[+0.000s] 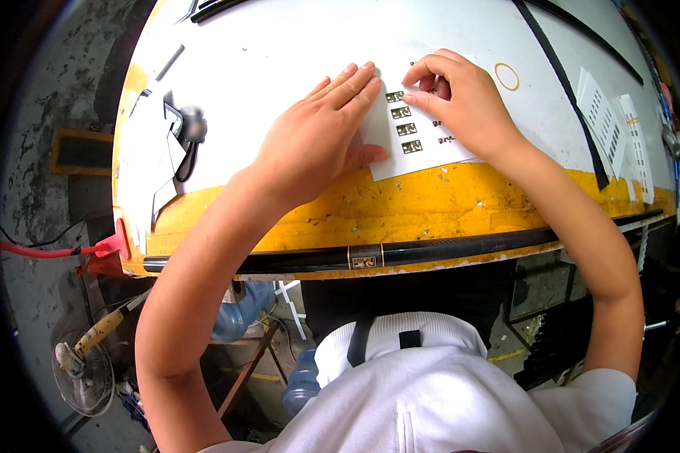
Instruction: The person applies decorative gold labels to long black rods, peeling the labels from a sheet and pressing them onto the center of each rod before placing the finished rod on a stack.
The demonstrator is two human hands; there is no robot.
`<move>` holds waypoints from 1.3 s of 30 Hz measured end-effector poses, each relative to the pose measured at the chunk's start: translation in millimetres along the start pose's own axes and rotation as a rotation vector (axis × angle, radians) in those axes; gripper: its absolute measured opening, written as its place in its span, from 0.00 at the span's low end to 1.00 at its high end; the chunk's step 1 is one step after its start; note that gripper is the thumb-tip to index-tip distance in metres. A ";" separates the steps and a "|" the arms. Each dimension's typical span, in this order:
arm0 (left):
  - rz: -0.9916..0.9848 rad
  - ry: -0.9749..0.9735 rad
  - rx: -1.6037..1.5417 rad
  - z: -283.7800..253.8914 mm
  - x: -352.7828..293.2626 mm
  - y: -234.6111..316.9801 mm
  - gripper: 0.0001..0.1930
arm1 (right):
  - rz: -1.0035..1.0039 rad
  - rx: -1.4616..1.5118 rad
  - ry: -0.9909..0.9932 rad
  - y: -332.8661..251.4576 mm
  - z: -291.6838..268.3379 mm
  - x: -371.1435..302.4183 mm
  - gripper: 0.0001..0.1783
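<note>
My left hand lies flat with fingers stretched out, across the left edge of a white sticker sheet. Down the sheet runs a column of small dark stickers with gold marks; several show between my hands. At the upper one, a small dark sticker, the thumb and forefinger of my right hand are curled in a pinch, the thumb touching its right end. My right palm covers part of the sheet. Along the table's front edge lies a glossy black rod bearing a similar gold-marked emblem.
A tan rubber band rests right of the sheet. Further right are a black strip and printed white sheets. Papers and a dark corded object sit at left. A fan stands below the table.
</note>
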State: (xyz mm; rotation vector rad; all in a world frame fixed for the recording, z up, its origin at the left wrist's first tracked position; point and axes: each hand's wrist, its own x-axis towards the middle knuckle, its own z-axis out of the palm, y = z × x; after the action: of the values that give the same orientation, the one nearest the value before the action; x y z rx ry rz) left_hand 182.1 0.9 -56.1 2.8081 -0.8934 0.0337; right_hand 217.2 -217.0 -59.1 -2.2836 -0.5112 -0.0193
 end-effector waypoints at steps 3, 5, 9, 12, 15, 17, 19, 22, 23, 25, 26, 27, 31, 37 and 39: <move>-0.005 0.003 0.009 1.2 -0.7 -0.1 0.36 | 0.011 -0.064 -0.038 1.1 0.3 5.6 0.08; 0.003 0.012 0.003 1.8 -0.6 -0.8 0.36 | 0.009 -0.126 -0.036 4.1 2.1 8.2 0.09; 0.038 0.031 -0.013 2.2 0.5 -3.7 0.36 | 0.011 -0.240 -0.035 1.6 6.1 8.2 0.10; 0.037 0.030 -0.008 1.2 0.0 -2.8 0.35 | -0.019 -0.324 -0.035 -2.6 7.3 8.0 0.10; 0.026 0.028 0.006 1.8 -0.4 -1.7 0.35 | -0.021 -0.291 -0.054 -0.5 6.1 8.0 0.11; 0.024 0.028 0.011 2.5 -0.3 -1.5 0.35 | -0.012 -0.249 -0.079 -0.1 3.3 6.8 0.11; 0.024 0.029 0.014 1.9 -0.2 -1.8 0.35 | -0.009 -0.206 -0.103 -1.8 1.4 6.7 0.12; 0.031 0.040 -0.002 2.1 -0.6 -2.2 0.36 | 0.003 -0.127 -0.143 -5.7 -1.5 5.9 0.13; 0.031 0.048 -0.030 1.6 -0.4 -1.9 0.37 | 0.012 -0.089 -0.161 -7.0 -2.8 5.9 0.13; 0.024 0.062 -0.079 -0.8 -1.3 -1.5 0.40 | 0.063 0.027 -0.226 -12.0 -5.4 7.2 0.14; 0.011 0.061 -0.091 -0.8 -1.5 -1.4 0.41 | 0.108 0.100 -0.271 -15.2 -7.8 7.2 0.15; 0.001 0.064 -0.102 -1.1 -0.8 -1.3 0.42 | 0.153 0.172 -0.313 -18.1 -10.2 6.3 0.15; -0.001 0.086 -0.186 -0.4 -0.4 -2.2 0.44 | 0.094 0.468 -0.310 -22.4 -12.4 -2.3 0.15; -0.002 0.036 -0.366 -21.1 2.7 -12.8 0.37 | 0.098 0.645 -0.345 -59.7 -55.3 -35.5 0.09; -0.073 0.180 -0.607 -48.7 -6.3 -6.8 0.25 | 0.109 0.687 -0.360 -67.8 -66.2 -51.8 0.07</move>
State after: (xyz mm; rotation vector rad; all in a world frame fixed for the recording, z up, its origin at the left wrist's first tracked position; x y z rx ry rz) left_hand 182.7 19.2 -10.0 2.2279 -0.6245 0.0037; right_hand 154.2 -240.4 25.3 -1.6329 -0.4796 0.5476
